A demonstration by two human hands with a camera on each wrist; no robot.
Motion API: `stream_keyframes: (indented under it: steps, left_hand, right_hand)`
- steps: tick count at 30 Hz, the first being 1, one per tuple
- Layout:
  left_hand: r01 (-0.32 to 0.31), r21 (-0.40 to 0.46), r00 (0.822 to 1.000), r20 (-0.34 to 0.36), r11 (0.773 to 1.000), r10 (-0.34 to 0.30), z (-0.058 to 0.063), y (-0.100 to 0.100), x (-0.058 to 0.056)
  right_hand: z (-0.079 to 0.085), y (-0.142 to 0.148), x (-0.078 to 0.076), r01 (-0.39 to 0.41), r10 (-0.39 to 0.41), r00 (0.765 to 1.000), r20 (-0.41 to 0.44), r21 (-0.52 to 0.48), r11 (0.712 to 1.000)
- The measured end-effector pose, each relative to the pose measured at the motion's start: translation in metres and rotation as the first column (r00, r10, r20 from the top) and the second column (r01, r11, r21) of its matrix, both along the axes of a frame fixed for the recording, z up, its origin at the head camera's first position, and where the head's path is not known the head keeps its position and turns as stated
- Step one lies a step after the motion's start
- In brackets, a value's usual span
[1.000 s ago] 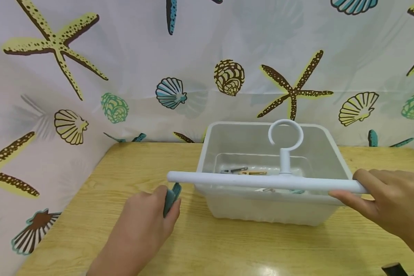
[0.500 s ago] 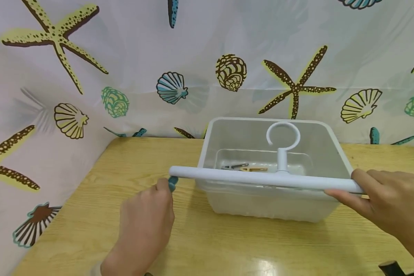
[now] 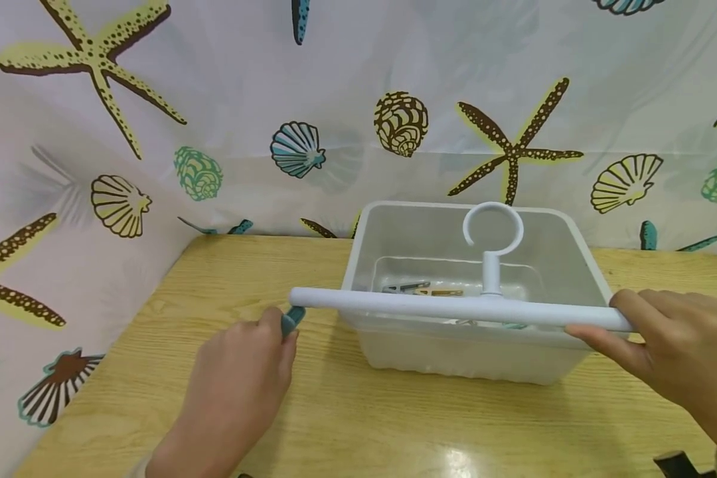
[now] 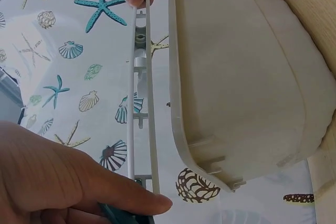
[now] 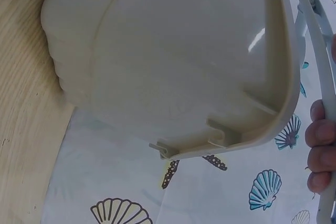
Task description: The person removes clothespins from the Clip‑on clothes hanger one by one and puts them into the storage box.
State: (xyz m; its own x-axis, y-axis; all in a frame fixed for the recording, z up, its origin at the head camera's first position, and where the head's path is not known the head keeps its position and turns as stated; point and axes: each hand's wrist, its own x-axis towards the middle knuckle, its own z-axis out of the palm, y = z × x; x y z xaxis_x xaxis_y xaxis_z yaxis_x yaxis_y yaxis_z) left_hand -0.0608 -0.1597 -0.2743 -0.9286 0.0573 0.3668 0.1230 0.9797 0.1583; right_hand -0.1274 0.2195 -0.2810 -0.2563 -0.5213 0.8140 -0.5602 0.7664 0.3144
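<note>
A white bar-shaped hanger (image 3: pixel 406 304) with a round hook (image 3: pixel 521 232) on top is held level above the near rim of a translucent plastic bin (image 3: pixel 454 355). My right hand (image 3: pixel 681 352) grips its right end, thumb below and fingers over the top. At the other end, my left hand (image 3: pixel 233 378) pinches a teal clothespin (image 3: pixel 291 320), whose tip touches the underside of the bar. The left wrist view shows the hanger's hollow underside (image 4: pixel 140 93) with cross ribs; the teal clothespin (image 4: pixel 123 214) is partly hidden there by the left hand (image 4: pixel 58 177).
Inside the bin lie several loose clothespins, among them a tan one (image 3: pixel 439 292) and a grey one (image 3: pixel 405 287). The bin stands on a wooden table (image 3: pixel 358 425). A shell-patterned cloth (image 3: pixel 239 86) hangs behind. A dark object (image 3: pixel 676 463) shows at the lower right.
My left hand lifts the clothespin to the bar's end, then twists slightly and draws back a little left, with the clothespin still pinched. The right hand keeps its grip.
</note>
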Motion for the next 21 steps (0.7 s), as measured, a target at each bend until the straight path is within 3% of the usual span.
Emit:
stream_keyframes:
  steps: [10, 18, 21]
  left_hand:
    - [0.022, 0.01, 0.999, 0.039, 1.0, -0.023, 0.002, 0.002, 0.0]
    - [0.023, 0.008, 1.0, 0.011, 1.0, -0.023, 0.012, -0.004, 0.005]
    - [0.036, 0.013, 0.999, -0.032, 0.999, -0.035, 0.019, -0.006, 0.008]
  right_hand:
    - [-0.001, 0.008, -0.003, 0.036, -0.035, 0.998, 0.048, -0.016, 0.999]
    - [-0.001, 0.01, -0.005, 0.05, -0.048, 0.997, 0.062, -0.028, 0.998]
    - [-0.002, 0.009, -0.005, 0.047, -0.046, 0.998, 0.044, -0.022, 0.999]
